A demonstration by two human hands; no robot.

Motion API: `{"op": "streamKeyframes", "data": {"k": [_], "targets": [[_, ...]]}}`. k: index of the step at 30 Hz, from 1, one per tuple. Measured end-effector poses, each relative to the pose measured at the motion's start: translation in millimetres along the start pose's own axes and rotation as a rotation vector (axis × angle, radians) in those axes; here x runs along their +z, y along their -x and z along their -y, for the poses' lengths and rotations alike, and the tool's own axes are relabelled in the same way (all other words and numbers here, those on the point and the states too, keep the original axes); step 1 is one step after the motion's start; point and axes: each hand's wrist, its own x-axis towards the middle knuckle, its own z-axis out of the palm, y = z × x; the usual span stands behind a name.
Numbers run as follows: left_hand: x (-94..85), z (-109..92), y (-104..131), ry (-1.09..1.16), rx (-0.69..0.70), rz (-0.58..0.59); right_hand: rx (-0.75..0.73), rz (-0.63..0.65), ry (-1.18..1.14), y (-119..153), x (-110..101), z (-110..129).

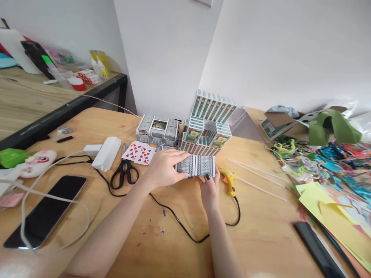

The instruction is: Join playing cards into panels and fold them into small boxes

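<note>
Pinching the near edge of a card piece (195, 166) with the thumb, the left hand (166, 168) lays its fingers over the left end. The right hand (211, 191) grips the other end, its thumb on the near edge and the other fingers partly hidden behind and below. Two grey patterned card backs show side by side on the piece, which sits between both hands, just in front of a stack of card boxes (211, 110); whether it touches the stack is unclear.

Just beside the right hand lies a yellow glue gun (230, 180), with thin white sticks (261, 188) beyond it. Left of the stack sits a grey card-covered box (158, 132). Nearer, heart cards (139, 153) lie face up next to black scissors (125, 172) and a white box (106, 153).

Farther left, a white cable crosses a dark phone (48, 210). Toward the table's right side are yellow paper (333, 222) and colourful craft scraps (333, 164).
</note>
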Motion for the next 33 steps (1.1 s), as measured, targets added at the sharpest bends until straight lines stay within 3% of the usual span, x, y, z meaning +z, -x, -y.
{"op": "streamKeyframes", "data": {"k": [5,9,11,15,17,26,33], "targets": [[-6.0,-1.0,-1.7,-0.081,0.05,0.029,-0.126,-0.029,0.269,0.5,-3.3,8.3],[-7.6,-3.3,-4.2,-0.18,0.067,0.088,-0.489,-0.292,0.556,11.2,1.9,23.5],[-6.9,-3.6,-4.6,-0.204,0.067,0.104,-0.542,-0.335,0.625,19.6,8.1,30.9],[-5.2,-2.8,-3.8,-0.235,0.077,0.11,-0.129,-0.019,0.605,31.1,24.1,40.6],[-4.8,-2.3,-3.3,-0.253,0.086,0.114,-0.012,0.034,0.571,31.9,31.0,43.2],[-2.2,-1.6,-3.8,-0.28,0.093,0.12,0.082,-0.002,0.532,30.6,41.4,51.3],[-1.7,0.3,-3.5,-0.271,0.12,0.104,0.177,0.093,0.375,21.8,43.8,56.1]]}}
